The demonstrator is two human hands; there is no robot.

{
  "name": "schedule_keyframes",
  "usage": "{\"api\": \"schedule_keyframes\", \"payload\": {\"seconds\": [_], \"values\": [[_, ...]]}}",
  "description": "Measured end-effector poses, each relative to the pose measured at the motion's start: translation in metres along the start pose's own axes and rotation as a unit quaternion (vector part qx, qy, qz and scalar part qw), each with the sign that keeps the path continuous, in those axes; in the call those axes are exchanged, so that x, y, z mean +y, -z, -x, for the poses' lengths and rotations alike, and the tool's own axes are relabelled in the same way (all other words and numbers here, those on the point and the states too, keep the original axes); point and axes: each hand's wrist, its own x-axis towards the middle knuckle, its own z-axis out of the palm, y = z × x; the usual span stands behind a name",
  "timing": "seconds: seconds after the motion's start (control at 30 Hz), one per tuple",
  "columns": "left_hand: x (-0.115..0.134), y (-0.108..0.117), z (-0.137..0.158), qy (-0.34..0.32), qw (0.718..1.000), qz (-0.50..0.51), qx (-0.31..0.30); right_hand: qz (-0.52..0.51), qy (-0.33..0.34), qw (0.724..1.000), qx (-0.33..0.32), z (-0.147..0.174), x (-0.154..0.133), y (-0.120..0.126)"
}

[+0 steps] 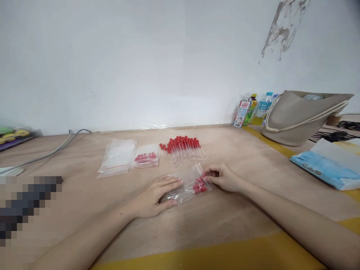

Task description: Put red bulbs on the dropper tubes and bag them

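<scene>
A clear zip-lock bag [186, 188] lies in front of me with its zip edge to the right. Several red dropper bulbs [200, 189] show inside it, close to that edge. My left hand [157, 197] rests on the bag's left part, fingers stretched out and palm down. At the zip edge, my right hand [226, 178] pinches the bag between thumb and fingers. Just behind the bag is a pile of droppers [180, 142] with red bulbs and thin clear stems. Left of the pile sit filled zip-lock bags [145, 161], beside a stack of flat clear bags [116, 157].
A beige bag [300, 116] with a rope handle stands at the right, with drink bottles [263, 110] and a carton [242, 113] behind it. A light-blue packet [323, 168] lies at the right edge. A grey cable [56, 150] runs along the left.
</scene>
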Motion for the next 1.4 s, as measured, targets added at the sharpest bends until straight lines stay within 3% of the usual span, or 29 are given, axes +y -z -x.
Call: {"api": "schedule_keyframes", "payload": {"seconds": [0.37,0.43,0.63,0.7,0.77,0.9,1.13,1.4], "values": [[-0.001,0.0,0.0,-0.014,1.0,0.007,0.005,0.087,0.04,0.994,-0.056,0.004,-0.008,0.009],[-0.001,0.001,0.0,-0.013,1.0,0.009,0.005,0.058,0.04,0.996,-0.051,0.005,-0.013,0.004],[0.0,0.001,0.0,-0.016,1.0,0.015,0.005,-0.046,-0.044,0.998,-0.027,0.004,-0.018,0.001],[0.0,0.001,0.0,-0.013,1.0,0.014,0.003,-0.044,-0.06,0.997,0.008,-0.003,-0.012,0.009],[0.0,0.001,0.001,-0.011,1.0,0.014,0.002,-0.009,-0.069,0.994,0.087,-0.018,-0.003,0.02],[-0.001,0.0,0.001,-0.01,1.0,0.015,0.001,0.112,-0.077,0.96,0.244,-0.061,0.016,0.041],[-0.003,0.0,0.001,-0.018,1.0,0.007,0.0,0.137,-0.078,0.944,0.291,-0.131,0.035,0.048],[0.0,0.001,0.002,-0.011,1.0,0.013,0.0,0.099,-0.124,0.929,0.334,-0.144,0.04,0.045]]}}
